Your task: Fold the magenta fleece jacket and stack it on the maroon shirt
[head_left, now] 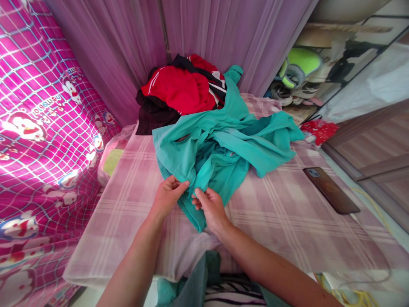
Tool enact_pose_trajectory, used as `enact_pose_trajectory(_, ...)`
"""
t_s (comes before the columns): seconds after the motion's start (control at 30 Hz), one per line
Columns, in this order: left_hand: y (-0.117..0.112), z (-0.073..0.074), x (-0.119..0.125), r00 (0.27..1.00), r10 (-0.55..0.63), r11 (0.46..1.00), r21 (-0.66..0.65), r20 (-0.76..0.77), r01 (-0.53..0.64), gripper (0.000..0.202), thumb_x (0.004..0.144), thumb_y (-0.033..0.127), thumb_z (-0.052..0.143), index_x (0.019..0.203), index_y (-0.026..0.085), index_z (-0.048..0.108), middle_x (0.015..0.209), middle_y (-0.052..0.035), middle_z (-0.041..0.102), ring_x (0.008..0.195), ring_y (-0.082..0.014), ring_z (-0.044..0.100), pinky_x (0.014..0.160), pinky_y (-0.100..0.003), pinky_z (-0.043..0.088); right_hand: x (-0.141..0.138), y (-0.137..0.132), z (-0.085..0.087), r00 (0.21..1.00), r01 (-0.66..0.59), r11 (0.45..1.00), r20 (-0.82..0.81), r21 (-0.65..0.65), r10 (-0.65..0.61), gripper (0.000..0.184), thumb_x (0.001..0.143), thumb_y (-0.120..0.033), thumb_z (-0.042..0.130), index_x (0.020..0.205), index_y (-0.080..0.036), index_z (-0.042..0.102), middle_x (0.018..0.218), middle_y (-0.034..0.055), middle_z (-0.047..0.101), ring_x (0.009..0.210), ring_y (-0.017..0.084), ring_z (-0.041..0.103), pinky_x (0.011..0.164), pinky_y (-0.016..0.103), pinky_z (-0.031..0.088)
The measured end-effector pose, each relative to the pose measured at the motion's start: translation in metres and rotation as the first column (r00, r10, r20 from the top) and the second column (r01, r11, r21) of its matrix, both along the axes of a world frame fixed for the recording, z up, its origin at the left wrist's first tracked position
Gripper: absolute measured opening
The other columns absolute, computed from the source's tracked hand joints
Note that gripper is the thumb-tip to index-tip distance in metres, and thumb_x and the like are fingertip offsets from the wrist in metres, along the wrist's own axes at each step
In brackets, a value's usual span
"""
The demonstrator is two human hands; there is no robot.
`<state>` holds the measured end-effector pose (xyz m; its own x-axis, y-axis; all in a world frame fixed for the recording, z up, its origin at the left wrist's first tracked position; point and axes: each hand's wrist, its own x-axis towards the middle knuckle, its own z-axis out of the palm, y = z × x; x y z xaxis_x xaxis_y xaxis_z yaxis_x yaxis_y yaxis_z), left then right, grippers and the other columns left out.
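A teal jacket point(265, 147) lies crumpled on the plaid cloth of the table, its sleeves bunched and one reaching toward the back. My left hand point(171, 192) pinches the near edge of the jacket between thumb and fingers. Close beside it on the right, my right hand point(209, 204) grips another bit of the same edge, near what looks like the front opening. A corner of the jacket hangs below the two hands. Small metal hardware shows in the folds, too small to make out.
Red and black clothes point(182, 89) are heaped behind the jacket against a purple curtain point(198, 30). On the right lies a phone point(330, 189) with a cable plugged in. A shelf with shoes point(281, 94) stands at the back right. Pink patterned fabric point(47, 149) hangs at the left.
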<state>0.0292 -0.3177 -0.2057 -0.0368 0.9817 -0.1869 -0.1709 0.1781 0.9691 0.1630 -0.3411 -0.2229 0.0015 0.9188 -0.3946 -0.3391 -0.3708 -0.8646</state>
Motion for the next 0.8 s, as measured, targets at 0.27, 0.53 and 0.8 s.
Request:
enact_pose_trajectory(0.27,-0.002,0.008,-0.001,0.995,-0.086,0.996,-0.032,-0.055,0.084,0.046,0.057,0.056,0.084,0.061,0.018,0.059,0.05,0.0048,0.056,0.048,-0.0081,0.048,0.046,-0.021,0.036,0.006,0.006,0.007,0.978,-0.208,0.978,-0.007,-0.027,0.207,0.052,0.053,-0.063,0.08,0.07,-0.017,0.065,0.063,0.0013,0.065,0.048,0.008,0.05,0.042,0.022,0.034)
enact_pose_trajectory(0.53,-0.003,0.008,0.0,0.992,-0.12,0.992,-0.048,-0.025,0.119,0.046,0.058,0.058,0.084,0.064,0.018,0.062,0.052,0.0044,0.058,0.051,-0.0097,0.052,0.051,-0.022,0.042,0.003,0.007,0.006,0.991,-0.129,0.991,-0.033,-0.036,0.128,0.05,0.052,-0.06,0.082,0.071,-0.017,0.065,0.062,0.001,0.065,0.05,0.008,0.051,0.043,0.021,0.034)
enact_pose_trajectory(0.8,-0.003,0.0,-0.004,0.985,-0.17,0.984,-0.06,-0.003,0.17,0.043,0.06,0.054,0.085,0.075,0.017,0.067,0.066,0.0,0.069,0.062,-0.0139,0.061,0.062,-0.027,0.05,0.002,0.01,0.006,0.997,-0.024,0.998,-0.07,-0.051,0.02,0.051,0.048,-0.062,0.083,0.063,-0.018,0.06,0.056,-0.0015,0.061,0.047,0.007,0.049,0.044,0.021,0.035)
